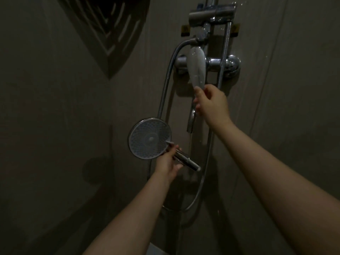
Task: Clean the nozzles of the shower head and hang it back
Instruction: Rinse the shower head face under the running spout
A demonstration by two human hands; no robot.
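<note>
my left hand (166,163) is wrapped around the chrome handle of the round chrome shower head (150,138), holding it low in front of the tiled wall (64,116), off its chrome holder bracket (211,15) high on the rail. its pale disc face, dotted with fine nozzles around a small centre button, is turned toward me. my right hand (211,103) pinches the tip of the long white mixer lever (196,67). the ribbed metal hose (165,85) loops down beside the chrome mixer valve (226,64).
</note>
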